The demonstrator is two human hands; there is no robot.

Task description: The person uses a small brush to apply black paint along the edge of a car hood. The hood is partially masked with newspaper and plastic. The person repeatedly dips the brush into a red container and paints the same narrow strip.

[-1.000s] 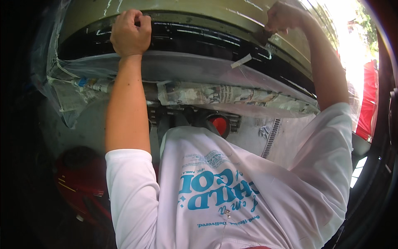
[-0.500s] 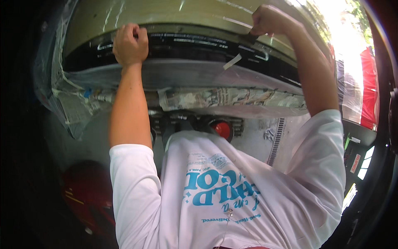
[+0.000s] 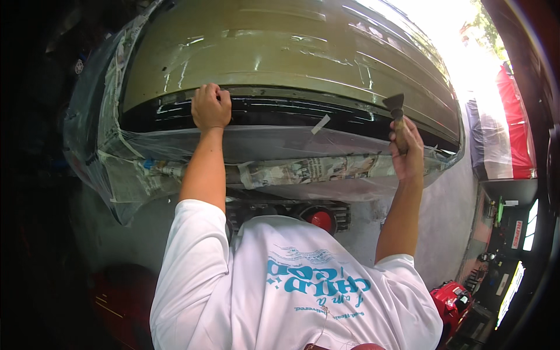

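Note:
My right hand (image 3: 410, 144) grips a scraper (image 3: 399, 121) by its yellowish-brown handle. The scraper's dark flared blade points up and away, over the right part of a curved olive-gold vehicle panel (image 3: 256, 55); whether it touches cannot be told. Farther left, my left hand (image 3: 211, 108) is closed in a fist on the glossy black band (image 3: 280, 111) along the panel's near edge. What its curled fingers hold, if anything, is hidden. Between the hands, a short pale strip of tape (image 3: 320, 124) crosses the band's lower edge.
Clear plastic sheeting (image 3: 84, 125) and newspaper masking (image 3: 315, 170) cover the vehicle below the band and at its left. A red round object (image 3: 320, 220) lies low near my body. At the right are a red-and-white hanging cloth (image 3: 513, 125) and a red machine (image 3: 452, 306).
My right hand has drawn back toward me from the panel's edge, lifting the scraper into clear view. My left hand stays closed on the band. The view has shifted, showing more of the panel.

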